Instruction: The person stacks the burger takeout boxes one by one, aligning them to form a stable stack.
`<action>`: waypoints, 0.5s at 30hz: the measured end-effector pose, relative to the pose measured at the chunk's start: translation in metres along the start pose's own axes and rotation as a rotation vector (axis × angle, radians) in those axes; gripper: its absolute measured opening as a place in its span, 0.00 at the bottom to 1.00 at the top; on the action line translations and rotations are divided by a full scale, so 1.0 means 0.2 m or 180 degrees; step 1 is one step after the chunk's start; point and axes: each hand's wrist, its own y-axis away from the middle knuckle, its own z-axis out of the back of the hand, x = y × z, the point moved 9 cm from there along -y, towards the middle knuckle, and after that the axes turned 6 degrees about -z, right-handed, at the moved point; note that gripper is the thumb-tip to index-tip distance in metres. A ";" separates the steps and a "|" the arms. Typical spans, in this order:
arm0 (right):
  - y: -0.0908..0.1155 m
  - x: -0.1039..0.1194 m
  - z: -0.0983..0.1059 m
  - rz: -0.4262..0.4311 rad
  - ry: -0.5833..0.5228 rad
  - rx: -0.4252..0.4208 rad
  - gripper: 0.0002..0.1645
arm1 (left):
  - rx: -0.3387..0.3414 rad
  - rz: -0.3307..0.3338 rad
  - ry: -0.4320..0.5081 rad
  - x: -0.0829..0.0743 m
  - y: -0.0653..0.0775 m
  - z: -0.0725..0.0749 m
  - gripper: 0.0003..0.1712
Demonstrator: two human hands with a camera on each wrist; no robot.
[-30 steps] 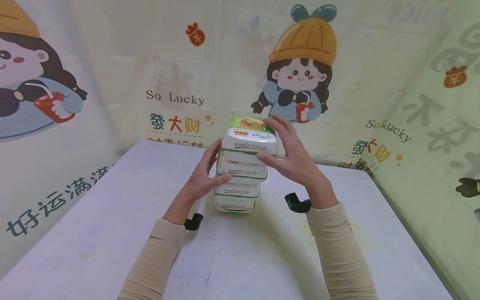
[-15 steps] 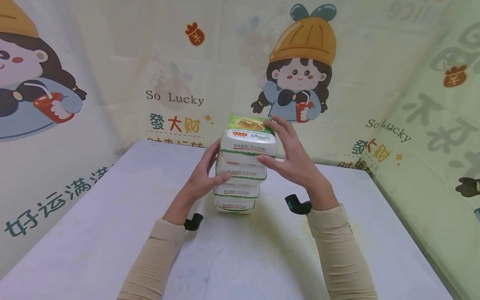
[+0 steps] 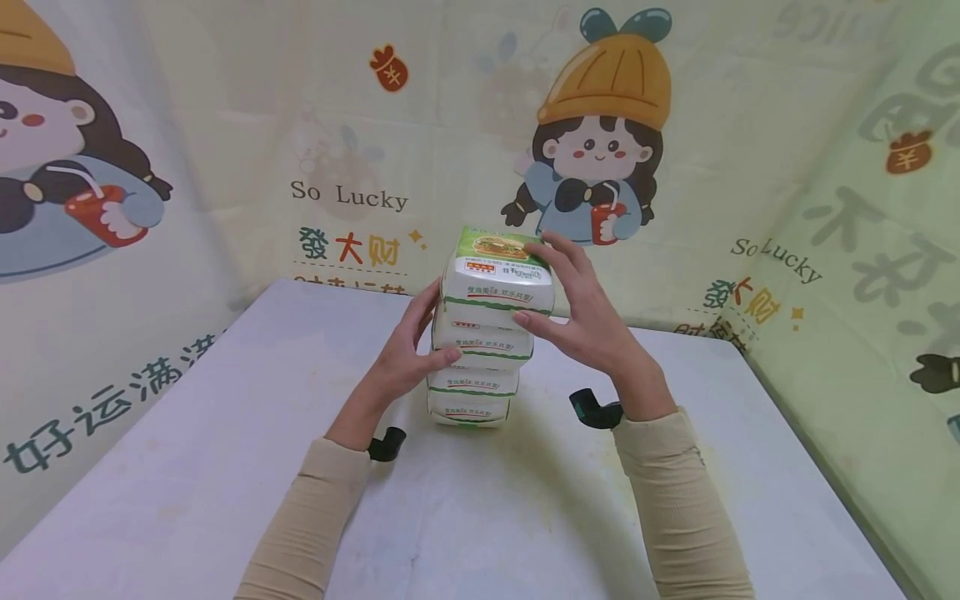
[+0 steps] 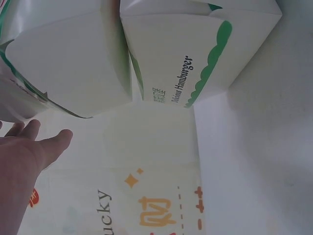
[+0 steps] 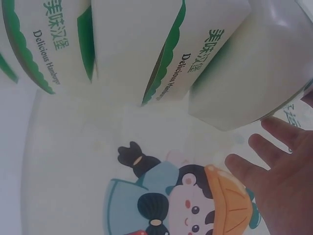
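Observation:
Several white-and-green hamburger boxes stand in one column on the table. The top hamburger box (image 3: 498, 292), with a burger picture on its lid, overhangs to the right of the second box (image 3: 487, 340). The bottom box (image 3: 468, 412) rests on the tabletop. My left hand (image 3: 401, 354) is at the column's left side, its thumb reaching the front of the second box. My right hand (image 3: 592, 317) is at the top box's right side, thumb near its lower front edge and fingers by the lid. In the right wrist view, the fingers (image 5: 247, 169) look nearly straight. Behind the column is hidden.
The white table (image 3: 375, 517) spreads around the column. A printed cloth (image 3: 450, 125) with cartoon figures hangs behind and at both sides. A black wrist mount (image 3: 387, 444) sticks out at my left wrist, another mount (image 3: 595, 408) at my right.
Almost nothing differs. The right fingers shift very slightly at the top box, and the boxes stay in place.

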 end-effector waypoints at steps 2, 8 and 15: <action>0.00 0.00 0.00 0.0007 0.0004 -0.0001 0.47 | -0.0003 0.0003 -0.0001 0.00 0.00 0.00 0.53; 0.01 0.00 0.00 -0.0011 -0.0033 -0.0005 0.48 | -0.0042 0.0049 -0.0070 0.00 0.00 0.01 0.49; 0.06 -0.03 0.02 -0.0077 -0.0107 -0.0056 0.48 | -0.0028 0.0048 -0.0135 -0.01 0.02 0.03 0.42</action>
